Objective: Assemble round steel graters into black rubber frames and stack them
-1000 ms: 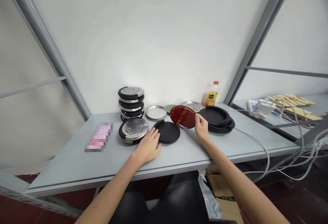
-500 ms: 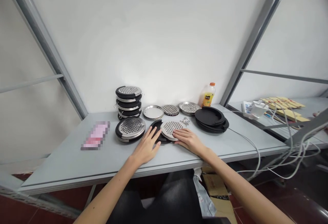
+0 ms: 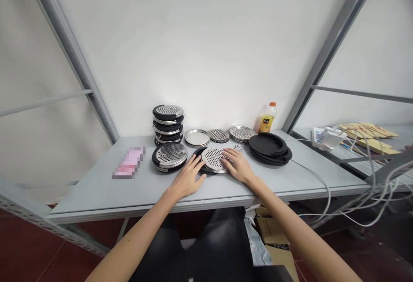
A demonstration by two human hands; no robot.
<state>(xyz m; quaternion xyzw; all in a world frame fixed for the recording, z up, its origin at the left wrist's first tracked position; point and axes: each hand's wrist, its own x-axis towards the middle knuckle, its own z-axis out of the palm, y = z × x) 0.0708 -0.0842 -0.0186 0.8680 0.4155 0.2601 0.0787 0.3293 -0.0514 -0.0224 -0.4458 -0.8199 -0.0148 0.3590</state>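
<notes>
A round perforated metal disc (image 3: 214,160) lies over a black round base (image 3: 200,152) near the front middle of the table. My left hand (image 3: 189,177) rests at the left edge of the base, fingers spread. On the disc's right side lie the fingers of my right hand (image 3: 238,165), stretched out and slightly apart. Left of my left hand sits a black-rimmed grater disc set (image 3: 169,154). Small metal clips (image 3: 238,148) lie behind my right hand, partly hidden.
Behind stand a stack of black-rimmed discs (image 3: 168,124), a plain metal disc (image 3: 197,137), perforated discs (image 3: 219,135), more discs (image 3: 242,133) and a bottle (image 3: 267,118). Black bases (image 3: 270,148) and cables (image 3: 322,183) are right, a blurred pink object (image 3: 130,161) left.
My right hand has shifted from the disc's lower right edge toward its upper right, uncovering more of the holes. My left hand stays by the base. The whole view has moved slightly.
</notes>
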